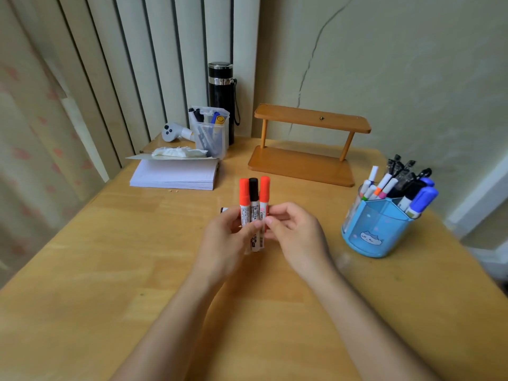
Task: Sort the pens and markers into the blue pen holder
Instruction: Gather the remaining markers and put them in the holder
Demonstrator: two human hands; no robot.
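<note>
Three markers stand upright side by side above the middle of the table: a red-capped marker [244,198], a black-capped marker [253,192] and a second red-capped marker [264,192]. My left hand [224,237] grips their white barrels from the left. My right hand [294,233] pinches the right-hand marker with thumb and forefinger. Another marker [224,209] lies on the table, mostly hidden behind my left hand. The blue pen holder [376,232] with a cat picture stands to the right, holding several pens and markers.
A wooden two-tier shelf [308,144] stands behind my hands. At the back left are a stack of white paper [174,176], a crumpled tissue [178,152], a clear box with markers [211,134], a black flask [221,97] and a white controller [171,131].
</note>
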